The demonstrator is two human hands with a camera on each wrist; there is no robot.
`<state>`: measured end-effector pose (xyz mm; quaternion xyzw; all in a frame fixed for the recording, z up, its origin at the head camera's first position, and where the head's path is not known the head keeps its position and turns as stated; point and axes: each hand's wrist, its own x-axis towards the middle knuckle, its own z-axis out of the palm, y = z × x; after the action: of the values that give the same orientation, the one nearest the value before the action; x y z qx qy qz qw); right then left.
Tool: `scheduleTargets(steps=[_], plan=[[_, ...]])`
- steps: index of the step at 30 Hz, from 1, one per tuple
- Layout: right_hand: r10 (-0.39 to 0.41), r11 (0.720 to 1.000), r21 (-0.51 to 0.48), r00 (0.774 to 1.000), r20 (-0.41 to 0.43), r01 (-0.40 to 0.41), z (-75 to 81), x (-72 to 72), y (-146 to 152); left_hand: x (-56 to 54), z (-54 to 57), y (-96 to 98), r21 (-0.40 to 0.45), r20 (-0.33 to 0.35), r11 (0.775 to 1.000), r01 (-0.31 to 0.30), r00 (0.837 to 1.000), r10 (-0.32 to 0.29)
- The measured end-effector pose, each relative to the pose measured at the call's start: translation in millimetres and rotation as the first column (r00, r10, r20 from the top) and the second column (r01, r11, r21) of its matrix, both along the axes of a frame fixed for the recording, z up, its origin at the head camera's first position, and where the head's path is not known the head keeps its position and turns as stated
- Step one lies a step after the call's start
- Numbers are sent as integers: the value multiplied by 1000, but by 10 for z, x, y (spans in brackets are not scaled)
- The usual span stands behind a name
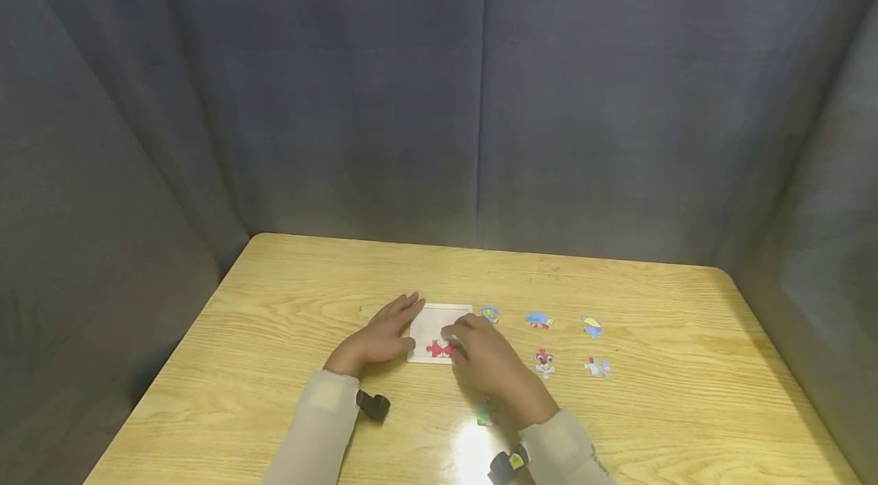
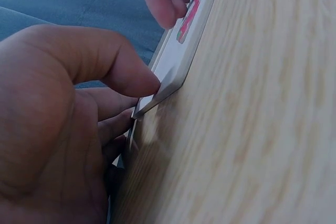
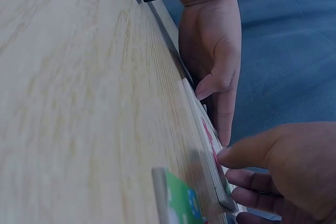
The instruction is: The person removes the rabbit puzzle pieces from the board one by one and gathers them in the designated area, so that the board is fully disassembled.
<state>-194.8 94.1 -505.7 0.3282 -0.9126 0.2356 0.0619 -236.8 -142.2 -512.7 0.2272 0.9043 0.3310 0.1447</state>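
A small white puzzle tray (image 1: 449, 307) lies on the table with a red puzzle piece (image 1: 434, 349) in its lower part. At the tray's left side rests my left hand (image 1: 379, 338), fingers extended, its thumb (image 2: 137, 81) touching the rim near a corner. My right hand (image 1: 490, 363) reaches over the tray's right side and pinches a puzzle piece with some green on it, mostly hidden by the fingers. In the right wrist view the right thumb (image 3: 247, 150) comes down beside the red print.
Loose puzzle pieces lie right of the tray: blue ones (image 1: 539, 320), a yellow-and-blue one (image 1: 592, 327), a red face piece (image 1: 544, 361) and a whitish one (image 1: 598, 368). A green piece (image 1: 485, 414) lies close by the right wrist. Grey curtains (image 1: 357, 88) surround the wooden table (image 1: 274, 294).
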Motion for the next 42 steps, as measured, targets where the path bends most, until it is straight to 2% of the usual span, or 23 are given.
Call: scheduleTargets(steps=[5,12,30,42], plan=[[35,999,-11,998,-45,-35,2,-7,2,5,27,1,12,8,1000,11,1000,-11],[37,999,-3,999,2,-37,-6,4,2,7,5,6,6,-1,1000,10,1000,-10],[12,1000,-25,1000,-24,-12,-31,8,-9,11,-7,9,1,-7,1000,-1,1000,1],[3,998,-60,1000,-9,-4,-21,11,-23,2,-9,7,-3,-9,1000,-5,1000,5]])
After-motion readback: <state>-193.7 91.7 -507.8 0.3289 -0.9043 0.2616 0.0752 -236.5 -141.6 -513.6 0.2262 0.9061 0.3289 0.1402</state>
